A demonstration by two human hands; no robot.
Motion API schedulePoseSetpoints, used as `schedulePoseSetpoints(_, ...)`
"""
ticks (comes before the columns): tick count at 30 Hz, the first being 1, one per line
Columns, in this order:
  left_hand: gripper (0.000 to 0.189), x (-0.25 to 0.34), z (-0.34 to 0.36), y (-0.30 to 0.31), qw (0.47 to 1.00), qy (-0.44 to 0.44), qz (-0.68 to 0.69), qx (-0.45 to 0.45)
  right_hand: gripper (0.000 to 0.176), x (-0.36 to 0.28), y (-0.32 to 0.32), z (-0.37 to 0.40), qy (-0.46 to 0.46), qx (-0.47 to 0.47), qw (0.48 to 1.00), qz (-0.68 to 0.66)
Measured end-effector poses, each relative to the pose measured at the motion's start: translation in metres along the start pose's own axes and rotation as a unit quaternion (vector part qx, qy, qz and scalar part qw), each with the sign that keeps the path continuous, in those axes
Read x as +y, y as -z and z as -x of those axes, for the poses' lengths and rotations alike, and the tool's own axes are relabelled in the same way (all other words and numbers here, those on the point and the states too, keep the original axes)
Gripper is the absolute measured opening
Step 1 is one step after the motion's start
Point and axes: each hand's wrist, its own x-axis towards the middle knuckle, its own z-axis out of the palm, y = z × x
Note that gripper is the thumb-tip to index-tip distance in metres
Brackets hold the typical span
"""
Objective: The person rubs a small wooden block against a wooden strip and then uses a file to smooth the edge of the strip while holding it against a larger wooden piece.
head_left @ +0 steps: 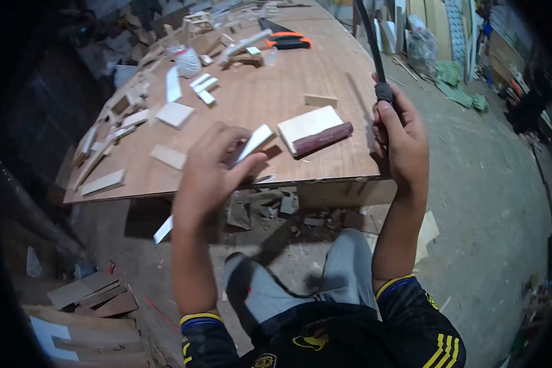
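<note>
My left hand is closed around a small pale wood block between thumb and fingers, just above the table's near edge. On the right, my right hand grips a long, thin dark tool by its black, rough-looking handle; the tool points up and away, its far end out of view. Between my hands lies a flat pale wood board, with a dark red-brown strip along its near side. Behind that board rests a narrow wood piece.
The wooden tabletop carries several offcuts on the left, among them a square block. A handsaw with an orange and black handle lies at the back. Scraps cover the floor under the table. Boards lean at the far right.
</note>
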Motion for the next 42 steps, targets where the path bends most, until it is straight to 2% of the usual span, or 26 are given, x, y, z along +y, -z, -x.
schedulePoseSetpoints(1, 0.033, 0.001, 0.003, 0.003, 1.000, 0.007, 0.000, -0.001, 0.038, -0.001, 0.001, 0.000, 0.003, -0.004, 1.000, -0.008)
schedulePoseSetpoints(3, 0.037, -0.004, 0.002, 0.010, 0.979, -0.142, -0.144, -0.033, 0.037, 0.001, 0.007, -0.007, -0.060, -0.012, 0.997, -0.053)
schedulePoseSetpoints(5, 0.039, 0.000, 0.004, 0.007, 0.992, -0.065, -0.084, -0.072, 0.037, 0.003, 0.006, -0.010, -0.065, -0.030, 0.997, -0.017)
schedulePoseSetpoints(7, 0.038, -0.004, 0.000, 0.001, 0.990, -0.086, -0.090, -0.073, 0.037, 0.006, 0.003, -0.010, -0.029, -0.051, 0.998, 0.033)
schedulePoseSetpoints(10, 0.033, -0.011, -0.001, -0.005, 0.990, -0.090, -0.071, -0.078, 0.039, 0.003, 0.004, -0.008, -0.035, -0.052, 0.996, 0.062)
schedulePoseSetpoints(15, 0.027, -0.005, 0.001, -0.001, 0.993, -0.075, -0.040, -0.087, 0.039, 0.007, 0.005, -0.010, -0.021, -0.024, 0.997, 0.066)
schedulePoseSetpoints(18, 0.026, -0.005, 0.006, -0.001, 0.989, -0.110, -0.034, -0.088, 0.039, 0.004, 0.005, -0.009, -0.045, -0.035, 0.997, 0.044)
schedulePoseSetpoints(21, 0.026, 0.004, 0.009, -0.005, 0.988, -0.125, -0.008, -0.096, 0.040, 0.004, 0.005, -0.006, -0.002, -0.047, 0.996, 0.076)
schedulePoseSetpoints(23, 0.026, 0.014, 0.008, -0.013, 0.988, -0.116, -0.004, -0.101, 0.037, 0.004, 0.005, -0.006, 0.005, -0.047, 0.998, 0.050)
schedulePoseSetpoints(25, 0.026, 0.022, 0.001, -0.021, 0.984, -0.134, -0.005, -0.117, 0.042, 0.006, 0.006, -0.006, 0.019, -0.037, 0.998, 0.056)
schedulePoseSetpoints(27, 0.026, 0.025, -0.006, -0.035, 0.983, -0.152, -0.006, -0.102, 0.050, 0.006, 0.004, -0.002, 0.039, -0.025, 0.999, -0.019)
schedulePoseSetpoints(28, 0.026, 0.030, -0.009, -0.039, 0.985, -0.139, -0.017, -0.104, 0.058, 0.006, 0.006, -0.001, 0.052, -0.044, 0.997, -0.038)
schedulePoseSetpoints(29, 0.026, 0.032, -0.013, -0.042, 0.984, -0.143, -0.007, -0.109, 0.058, 0.006, 0.005, 0.003, 0.052, -0.035, 0.998, -0.030)
schedulePoseSetpoints(31, 0.030, 0.032, -0.022, -0.048, 0.981, -0.145, 0.010, -0.125, 0.059, 0.001, 0.000, 0.014, 0.123, 0.016, 0.991, -0.043)
schedulePoseSetpoints(33, 0.030, 0.030, -0.024, -0.053, 0.979, -0.160, 0.015, -0.126, 0.060, -0.009, 0.005, 0.048, 0.124, 0.027, 0.992, -0.009)
schedulePoseSetpoints(34, 0.030, 0.032, -0.025, -0.054, 0.978, -0.168, 0.004, -0.120, 0.061, -0.011, 0.009, 0.068, 0.147, 0.035, 0.978, 0.145)
schedulePoseSetpoints(35, 0.031, 0.032, -0.025, -0.053, 0.978, -0.176, -0.007, -0.113, 0.061, -0.011, 0.012, 0.086, 0.166, 0.040, 0.940, 0.295)
schedulePoseSetpoints(37, 0.031, 0.029, -0.026, -0.054, 0.977, -0.181, 0.005, -0.113, 0.064, -0.006, 0.019, 0.113, 0.241, -0.010, 0.881, 0.408)
schedulePoseSetpoints(38, 0.031, 0.027, -0.026, -0.055, 0.976, -0.187, 0.014, -0.111, 0.064, -0.006, 0.017, 0.127, 0.237, -0.008, 0.880, 0.411)
schedulePoseSetpoints(40, 0.031, 0.028, -0.026, -0.056, 0.976, -0.187, 0.014, -0.110, 0.068, -0.013, 0.010, 0.148, 0.084, -0.081, 0.905, 0.409)
schedulePoseSetpoints(42, 0.031, 0.028, -0.026, -0.055, 0.976, -0.188, 0.015, -0.107, 0.070, -0.023, 0.003, 0.156, 0.044, -0.096, 0.894, 0.435)
